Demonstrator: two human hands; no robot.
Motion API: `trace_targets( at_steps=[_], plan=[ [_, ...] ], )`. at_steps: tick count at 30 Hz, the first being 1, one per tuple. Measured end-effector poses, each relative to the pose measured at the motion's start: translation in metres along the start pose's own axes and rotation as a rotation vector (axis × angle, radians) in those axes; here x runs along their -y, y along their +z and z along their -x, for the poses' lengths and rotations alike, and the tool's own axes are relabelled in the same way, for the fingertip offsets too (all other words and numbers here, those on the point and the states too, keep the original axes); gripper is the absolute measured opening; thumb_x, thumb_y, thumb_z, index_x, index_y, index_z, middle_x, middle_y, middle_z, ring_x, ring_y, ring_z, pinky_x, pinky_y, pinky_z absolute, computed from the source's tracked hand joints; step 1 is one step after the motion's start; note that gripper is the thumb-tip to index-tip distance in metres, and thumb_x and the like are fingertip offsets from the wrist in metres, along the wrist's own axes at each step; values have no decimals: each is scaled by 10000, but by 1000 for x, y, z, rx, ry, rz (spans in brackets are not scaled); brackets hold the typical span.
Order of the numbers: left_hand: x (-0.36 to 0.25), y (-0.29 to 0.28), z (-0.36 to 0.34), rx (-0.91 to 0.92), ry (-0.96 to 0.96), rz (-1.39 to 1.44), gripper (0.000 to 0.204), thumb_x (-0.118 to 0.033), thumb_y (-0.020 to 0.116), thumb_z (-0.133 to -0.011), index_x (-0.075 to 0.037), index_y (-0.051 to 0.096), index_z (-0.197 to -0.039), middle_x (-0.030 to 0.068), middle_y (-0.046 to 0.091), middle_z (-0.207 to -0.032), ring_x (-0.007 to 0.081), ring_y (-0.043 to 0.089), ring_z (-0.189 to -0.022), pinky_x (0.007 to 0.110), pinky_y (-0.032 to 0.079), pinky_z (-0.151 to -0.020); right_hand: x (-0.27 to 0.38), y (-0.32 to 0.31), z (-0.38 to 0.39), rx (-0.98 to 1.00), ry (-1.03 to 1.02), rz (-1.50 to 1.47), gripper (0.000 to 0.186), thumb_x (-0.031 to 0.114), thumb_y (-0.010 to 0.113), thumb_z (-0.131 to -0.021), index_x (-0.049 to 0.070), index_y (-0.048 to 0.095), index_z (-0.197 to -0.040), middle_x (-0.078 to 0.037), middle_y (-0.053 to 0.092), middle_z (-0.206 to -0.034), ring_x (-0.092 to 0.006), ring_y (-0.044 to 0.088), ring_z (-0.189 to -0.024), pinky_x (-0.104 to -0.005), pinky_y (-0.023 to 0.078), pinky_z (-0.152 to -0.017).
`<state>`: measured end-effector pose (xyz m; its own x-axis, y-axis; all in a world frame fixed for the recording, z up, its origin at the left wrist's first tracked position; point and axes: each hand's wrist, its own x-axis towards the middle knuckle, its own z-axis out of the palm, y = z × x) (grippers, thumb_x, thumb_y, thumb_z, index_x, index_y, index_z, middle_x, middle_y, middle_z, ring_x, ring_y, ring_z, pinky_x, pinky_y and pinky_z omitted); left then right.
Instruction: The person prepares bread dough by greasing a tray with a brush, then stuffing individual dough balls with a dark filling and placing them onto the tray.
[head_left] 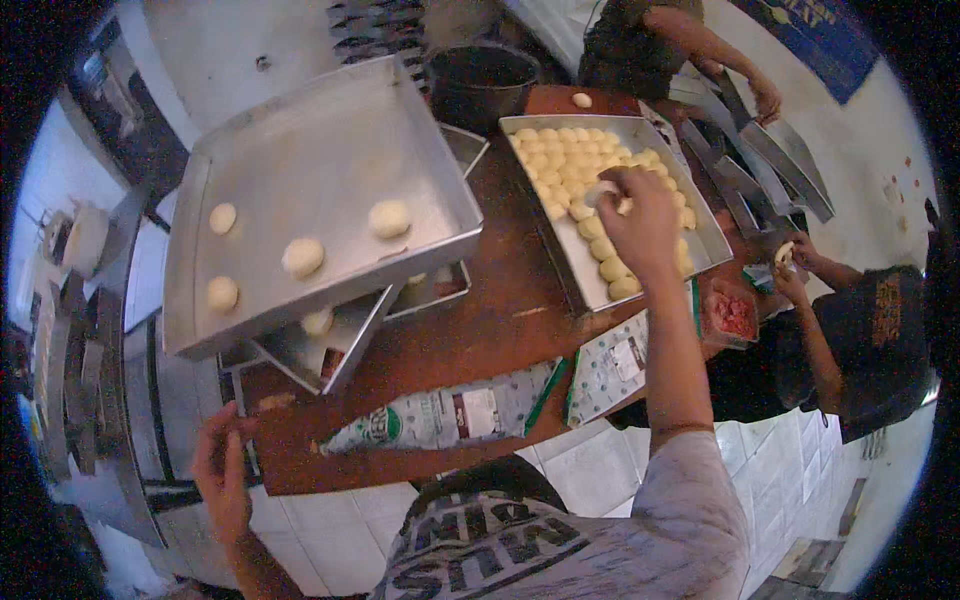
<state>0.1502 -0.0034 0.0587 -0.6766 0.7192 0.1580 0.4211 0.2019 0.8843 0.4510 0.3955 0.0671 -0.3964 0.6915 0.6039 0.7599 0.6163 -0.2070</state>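
Note:
My right hand (640, 222) is over a shallow metal tray (716, 240) at the right of the table, fingers closed around a pale dough ball (598, 193). Rows of yellowish dough balls (562, 160) fill much of that tray, with bare metal showing along its near left side. My left hand (222, 465) hangs by the table's near left corner, fingers apart and holding nothing. Up and to its right, a large metal tray (310, 140) rests tilted on other trays and carries a few spaced dough balls (303, 257).
Two printed piping bags (440, 415) lie along the near edge of the brown table (530, 250). A clear tub of red filling (728, 315) sits at the right. Behind stands a black round tub (484, 78). Two co-workers (870, 350) work at the right and far side, near stacked metal pans (750, 150).

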Motion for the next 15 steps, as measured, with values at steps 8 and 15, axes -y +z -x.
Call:
trace_targets(
  at_steps=[8, 15],
  plan=[
    [-15, 100, 38, 389, 230, 195, 557, -263, 694, -781, 20, 504, -1222, 229, 414, -1352, 331, 349, -1303, 378, 322, -1034, 173, -27, 112, 926, -212, -1002, 217, 144, 689, -745, 44, 585, -907, -84, 601, -850, -194, 577, -799, -326, 463, -732],
    [112, 11, 69, -126, -636, 865, 229, -186, 546, -901, -36, 579, -1072, 65, 592, -926, 162, 584, -873, 298, 480, -781, 222, 68, 162, 716, -421, -561, 424, 328, 749, -707, 36, 618, -985, -129, 621, -878, -318, 603, -822, -405, 474, -739]
  ],
)
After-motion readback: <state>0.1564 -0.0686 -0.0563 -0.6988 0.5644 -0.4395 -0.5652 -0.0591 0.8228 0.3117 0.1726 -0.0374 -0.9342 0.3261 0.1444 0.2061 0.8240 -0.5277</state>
